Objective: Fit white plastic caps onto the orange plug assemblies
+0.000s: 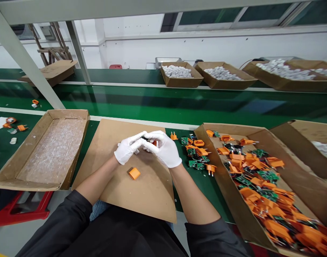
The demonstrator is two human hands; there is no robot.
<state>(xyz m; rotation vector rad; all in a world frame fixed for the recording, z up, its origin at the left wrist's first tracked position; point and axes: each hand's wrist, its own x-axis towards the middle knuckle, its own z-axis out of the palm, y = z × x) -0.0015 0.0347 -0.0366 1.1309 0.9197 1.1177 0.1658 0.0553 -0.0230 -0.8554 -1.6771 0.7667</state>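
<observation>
Both hands wear white gloves and meet above a brown cardboard sheet. My left hand (128,148) has its fingers closed on a small dark part, mostly hidden between the fingertips. My right hand (163,148) grips an orange plug piece (154,143), which shows between its thumb and fingers next to the dark part. Below the hands, an orange plug shell (134,173) lies on the cardboard sheet (142,195). Orange plugs and green circuit boards (199,151) are piled on the green table just right of the sheet.
A cardboard box (234,203) full of orange plugs with boards stands at the right. At the left is a shallow cardboard tray (52,150); loose orange pieces (22,127) lie beyond it. Boxes of white parts (177,71) line the back shelf. A slanted metal post (26,53) rises at left.
</observation>
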